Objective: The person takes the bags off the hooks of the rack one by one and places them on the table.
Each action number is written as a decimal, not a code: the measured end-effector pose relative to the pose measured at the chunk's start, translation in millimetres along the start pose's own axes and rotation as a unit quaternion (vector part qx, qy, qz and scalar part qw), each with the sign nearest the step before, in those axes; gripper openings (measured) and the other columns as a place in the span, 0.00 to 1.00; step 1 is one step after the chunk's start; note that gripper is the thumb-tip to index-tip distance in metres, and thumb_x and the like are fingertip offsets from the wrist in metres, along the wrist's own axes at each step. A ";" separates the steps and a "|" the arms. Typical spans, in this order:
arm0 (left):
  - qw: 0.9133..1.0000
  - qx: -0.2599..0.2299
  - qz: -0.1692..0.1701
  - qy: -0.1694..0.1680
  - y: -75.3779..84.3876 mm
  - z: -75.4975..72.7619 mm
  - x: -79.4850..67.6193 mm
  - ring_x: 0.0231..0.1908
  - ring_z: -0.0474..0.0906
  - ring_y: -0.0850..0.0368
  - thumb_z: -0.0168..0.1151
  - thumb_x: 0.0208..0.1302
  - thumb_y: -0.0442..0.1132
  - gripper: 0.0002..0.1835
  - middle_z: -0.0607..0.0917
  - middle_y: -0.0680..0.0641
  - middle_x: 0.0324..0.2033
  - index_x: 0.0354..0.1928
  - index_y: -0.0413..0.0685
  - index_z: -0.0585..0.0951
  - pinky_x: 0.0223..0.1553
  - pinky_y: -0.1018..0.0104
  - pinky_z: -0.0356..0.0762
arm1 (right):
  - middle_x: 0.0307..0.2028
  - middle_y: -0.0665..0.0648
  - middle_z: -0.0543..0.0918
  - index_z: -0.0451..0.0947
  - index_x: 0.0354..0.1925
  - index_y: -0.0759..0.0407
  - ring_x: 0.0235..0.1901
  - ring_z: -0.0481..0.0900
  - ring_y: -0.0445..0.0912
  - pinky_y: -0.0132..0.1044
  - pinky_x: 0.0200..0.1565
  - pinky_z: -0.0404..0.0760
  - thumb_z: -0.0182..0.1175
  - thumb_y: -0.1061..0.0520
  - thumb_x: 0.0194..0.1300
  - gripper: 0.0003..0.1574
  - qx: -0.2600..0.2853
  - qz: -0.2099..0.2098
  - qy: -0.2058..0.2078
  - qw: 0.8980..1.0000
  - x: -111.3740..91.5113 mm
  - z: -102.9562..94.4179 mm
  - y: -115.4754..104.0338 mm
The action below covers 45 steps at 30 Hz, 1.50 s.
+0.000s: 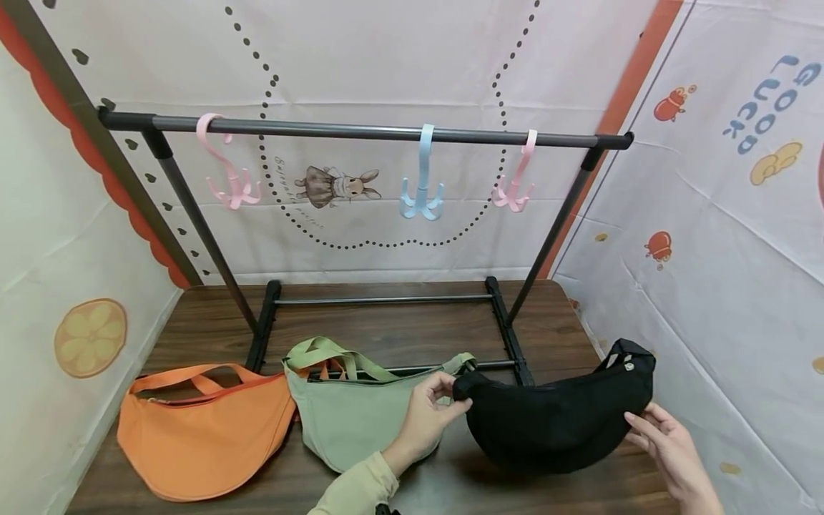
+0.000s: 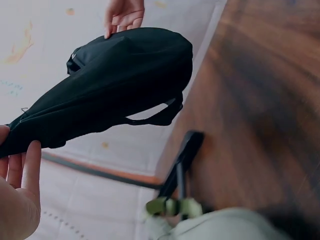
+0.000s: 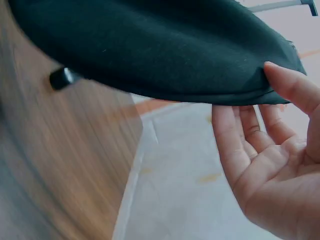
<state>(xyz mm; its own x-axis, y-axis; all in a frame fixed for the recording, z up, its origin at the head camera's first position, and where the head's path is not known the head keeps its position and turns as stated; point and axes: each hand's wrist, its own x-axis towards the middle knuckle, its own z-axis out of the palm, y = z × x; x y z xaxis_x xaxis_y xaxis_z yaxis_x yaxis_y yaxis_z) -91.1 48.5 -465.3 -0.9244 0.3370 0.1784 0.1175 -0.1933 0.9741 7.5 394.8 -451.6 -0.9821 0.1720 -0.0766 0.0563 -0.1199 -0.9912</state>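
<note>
A black crescent-shaped bag (image 1: 560, 425) is held up above the right part of the table by both hands. My left hand (image 1: 428, 418) pinches its left end between thumb and fingers, as the left wrist view also shows. At the bag's right lower edge, my right hand (image 1: 666, 447) pinches the fabric, thumb on the near face and fingers behind in the right wrist view. Just left lies a sage green bag (image 1: 360, 415) with a light green strap, partly behind my left hand and forearm. Farther left, an orange bag (image 1: 206, 436) lies beside the green one.
A black rack (image 1: 347, 131) stands on the wooden table (image 1: 386, 325) behind the bags. From its bar hang a pink hook (image 1: 232, 182) at left, a blue hook (image 1: 422, 179) near the middle and another pink hook (image 1: 517, 179) at right. Printed cloth surrounds the table.
</note>
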 end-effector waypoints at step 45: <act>0.961 0.216 -0.128 0.117 -85.9 11.5 66.5 0.17 0.80 0.54 0.59 0.46 0.23 0.09 0.83 0.39 0.24 0.33 0.31 0.78 0.18 0.72 0.77 | 0.27 0.43 0.78 0.71 0.46 0.66 0.28 0.77 0.34 0.30 0.33 0.79 0.56 0.54 0.62 0.19 -0.169 0.232 0.060 0.956 96.2 -23.9 64.8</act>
<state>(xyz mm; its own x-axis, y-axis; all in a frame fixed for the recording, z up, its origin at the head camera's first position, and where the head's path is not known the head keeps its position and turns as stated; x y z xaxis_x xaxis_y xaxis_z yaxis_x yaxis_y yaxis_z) -158.5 98.2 -535.5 -0.9933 0.0971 -0.0620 -0.0317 0.2865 0.9576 -79.1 426.9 -525.8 -0.8105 0.2909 -0.5085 0.5561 0.1090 -0.8240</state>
